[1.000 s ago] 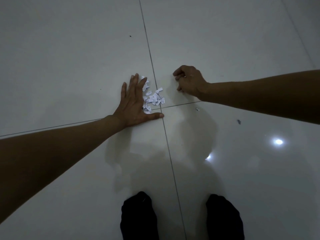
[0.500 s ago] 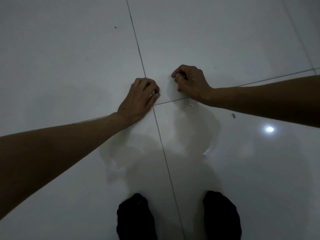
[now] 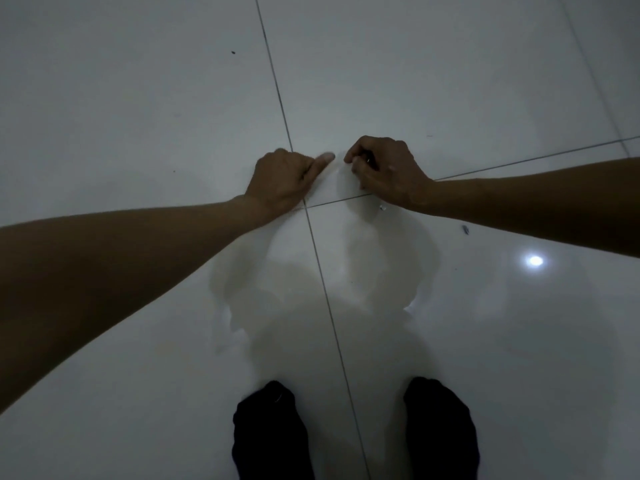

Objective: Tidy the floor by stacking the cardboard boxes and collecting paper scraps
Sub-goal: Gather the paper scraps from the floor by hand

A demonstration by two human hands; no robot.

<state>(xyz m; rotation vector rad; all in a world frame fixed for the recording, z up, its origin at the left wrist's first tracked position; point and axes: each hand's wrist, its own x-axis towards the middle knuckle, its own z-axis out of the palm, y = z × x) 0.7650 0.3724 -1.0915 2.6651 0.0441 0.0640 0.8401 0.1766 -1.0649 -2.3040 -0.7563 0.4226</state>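
We crouch over the white tiled floor point(image 3: 138, 116) with both fists down near the crossing of the grout lines. Our left hand point(image 3: 280, 181) is curled into a fist with the thumb stretched toward the other hand; whether it holds paper inside we cannot tell, since nothing white shows between the fingers point(image 3: 277, 157). Our right hand point(image 3: 384, 168) is also curled tight, fingertips tucked against the tile, and again its contents are hidden.

No pile of scraps is visible on the floor, so we judge the main gathering to be nearly done, with the paper most likely enclosed in our fists. What is plainly left: one small white scrap point(image 3: 382, 208) lies just beside our right wrist, and a darker fleck point(image 3: 465, 229) lies farther right, under the forearm. No cardboard boxes are in view, so we cannot say whether the stacking is done. Our dark-socked feet point(image 3: 270, 431) stand at the bottom edge.
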